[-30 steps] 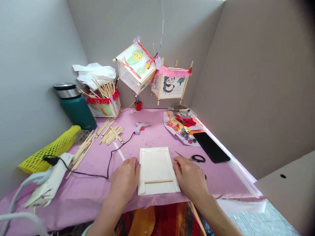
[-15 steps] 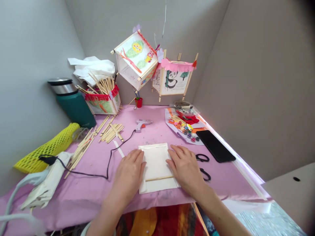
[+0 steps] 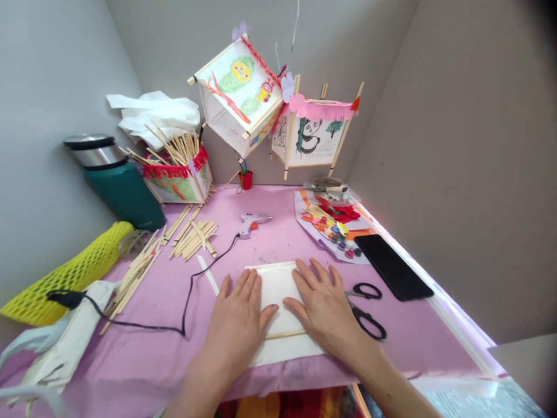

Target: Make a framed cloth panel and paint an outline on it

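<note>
White paper [image 3: 281, 290] lies flat near the front edge of the table, its side edges covered by my hands. A thin wooden stick [image 3: 285, 334] runs across its lower part, with its ends hidden under my hands. On the left edge rests my left hand [image 3: 239, 313], laid flat with the thumb pointing inward. My right hand [image 3: 319, 302] presses flat on the right edge, fingers spread. Black-handled scissors [image 3: 368, 290] lie just right of my right hand, their blades mostly hidden. A narrow white strip [image 3: 208, 275] is left of the paper.
A glue gun [image 3: 252, 223] with a black cord lies behind the paper. Wooden sticks [image 3: 191, 241], a teal bottle [image 3: 124, 188] and a power strip [image 3: 73, 348] are on the left. A phone [image 3: 394, 267] and paint pots [image 3: 348, 249] are right. Paper lanterns [image 3: 239, 93] hang behind.
My hands have shifted inward over the paper and flattened, thumbs now further in. The view has moved closer, so the scissors show more.
</note>
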`<state>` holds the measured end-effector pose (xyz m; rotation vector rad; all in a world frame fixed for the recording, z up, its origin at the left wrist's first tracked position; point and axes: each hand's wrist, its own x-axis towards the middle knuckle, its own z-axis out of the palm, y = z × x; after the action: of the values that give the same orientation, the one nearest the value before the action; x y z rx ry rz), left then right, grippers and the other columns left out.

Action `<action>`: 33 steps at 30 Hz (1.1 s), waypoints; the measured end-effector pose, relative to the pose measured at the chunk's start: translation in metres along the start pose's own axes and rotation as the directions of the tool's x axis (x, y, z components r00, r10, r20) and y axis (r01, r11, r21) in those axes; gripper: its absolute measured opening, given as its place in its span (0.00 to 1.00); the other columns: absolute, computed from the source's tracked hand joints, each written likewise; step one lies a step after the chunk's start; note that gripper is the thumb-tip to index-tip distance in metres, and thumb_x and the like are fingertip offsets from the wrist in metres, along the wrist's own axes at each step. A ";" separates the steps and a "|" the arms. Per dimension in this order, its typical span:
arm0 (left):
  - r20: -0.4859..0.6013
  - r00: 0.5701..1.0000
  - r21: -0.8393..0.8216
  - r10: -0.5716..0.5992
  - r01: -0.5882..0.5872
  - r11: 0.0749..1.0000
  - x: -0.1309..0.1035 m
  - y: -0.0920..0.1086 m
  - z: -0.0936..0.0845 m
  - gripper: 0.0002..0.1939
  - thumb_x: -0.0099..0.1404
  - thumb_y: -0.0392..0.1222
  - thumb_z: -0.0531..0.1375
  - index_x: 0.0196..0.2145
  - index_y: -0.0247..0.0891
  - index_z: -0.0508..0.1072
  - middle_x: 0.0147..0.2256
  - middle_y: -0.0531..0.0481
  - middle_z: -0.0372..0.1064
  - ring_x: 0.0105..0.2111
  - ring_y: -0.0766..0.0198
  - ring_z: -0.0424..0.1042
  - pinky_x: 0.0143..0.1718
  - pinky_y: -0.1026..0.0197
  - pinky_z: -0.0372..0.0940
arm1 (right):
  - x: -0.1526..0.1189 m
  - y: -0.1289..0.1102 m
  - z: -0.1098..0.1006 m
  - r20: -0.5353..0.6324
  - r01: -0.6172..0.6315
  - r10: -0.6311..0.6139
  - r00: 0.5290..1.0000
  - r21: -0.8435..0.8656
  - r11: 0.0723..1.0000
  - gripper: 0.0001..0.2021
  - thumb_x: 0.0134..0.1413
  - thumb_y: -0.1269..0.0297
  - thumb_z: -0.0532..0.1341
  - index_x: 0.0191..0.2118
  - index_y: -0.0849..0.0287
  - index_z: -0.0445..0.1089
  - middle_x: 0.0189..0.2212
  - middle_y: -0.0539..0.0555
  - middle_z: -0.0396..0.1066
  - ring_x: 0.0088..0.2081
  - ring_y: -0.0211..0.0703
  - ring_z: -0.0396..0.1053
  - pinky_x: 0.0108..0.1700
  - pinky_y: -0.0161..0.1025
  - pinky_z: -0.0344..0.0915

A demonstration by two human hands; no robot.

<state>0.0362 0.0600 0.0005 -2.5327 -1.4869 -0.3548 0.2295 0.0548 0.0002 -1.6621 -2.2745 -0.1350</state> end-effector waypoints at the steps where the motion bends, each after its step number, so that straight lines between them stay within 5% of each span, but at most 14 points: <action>1: -0.001 1.000 -0.005 0.000 0.000 1.000 0.001 0.000 -0.001 0.26 0.67 0.50 0.49 0.55 0.27 0.64 0.56 0.35 0.61 0.58 0.48 0.58 0.57 0.38 0.53 | 0.000 0.000 -0.001 0.007 -0.003 0.003 1.000 0.005 1.000 0.24 0.61 0.50 0.52 0.56 0.61 0.64 0.60 0.60 0.58 0.61 0.62 0.50 0.58 0.64 0.46; 6: -0.002 1.000 -0.026 -0.026 0.026 0.999 0.004 0.002 -0.003 0.25 0.66 0.50 0.51 0.54 0.28 0.64 0.55 0.35 0.63 0.57 0.48 0.60 0.57 0.37 0.52 | 0.001 0.000 -0.005 0.002 0.014 -0.014 1.000 0.037 0.999 0.23 0.62 0.53 0.51 0.57 0.58 0.63 0.62 0.57 0.55 0.63 0.59 0.46 0.60 0.63 0.44; 11: 0.016 0.998 -0.030 0.060 -0.059 0.998 0.002 0.007 0.004 0.29 0.68 0.53 0.47 0.58 0.29 0.60 0.59 0.37 0.56 0.59 0.49 0.57 0.58 0.38 0.51 | 0.004 -0.005 -0.004 0.080 0.073 -0.082 0.993 0.102 0.992 0.27 0.62 0.50 0.49 0.60 0.63 0.58 0.61 0.61 0.56 0.62 0.53 0.52 0.62 0.62 0.37; 17: 0.079 0.997 -0.070 0.014 -0.009 0.997 0.005 0.009 0.000 0.29 0.68 0.54 0.46 0.57 0.29 0.62 0.59 0.38 0.57 0.59 0.50 0.56 0.61 0.38 0.45 | 0.007 -0.003 -0.004 0.125 0.086 -0.099 0.987 0.108 0.990 0.28 0.63 0.49 0.47 0.59 0.65 0.60 0.59 0.64 0.58 0.62 0.54 0.53 0.63 0.62 0.34; 26: 0.067 0.996 -0.135 0.061 -0.051 0.989 0.010 0.006 0.003 0.23 0.68 0.40 0.45 0.59 0.35 0.59 0.59 0.44 0.58 0.60 0.55 0.56 0.61 0.38 0.45 | 0.017 -0.015 -0.003 0.082 0.163 -0.178 0.981 0.162 0.973 0.21 0.65 0.58 0.48 0.59 0.62 0.61 0.58 0.59 0.62 0.60 0.47 0.56 0.64 0.55 0.37; 33: 0.034 0.999 -0.277 0.023 -0.013 0.961 0.010 0.006 0.002 0.20 0.68 0.39 0.47 0.56 0.37 0.63 0.56 0.43 0.63 0.58 0.57 0.60 0.61 0.42 0.47 | 0.014 -0.012 -0.001 -0.011 0.205 -0.207 0.978 0.186 0.961 0.17 0.63 0.63 0.50 0.54 0.62 0.65 0.52 0.59 0.68 0.55 0.47 0.63 0.61 0.53 0.45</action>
<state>0.0466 0.0656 0.0012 -2.7778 -1.5211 -0.5526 0.2147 0.0633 0.0070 -1.3340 -2.3811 0.0371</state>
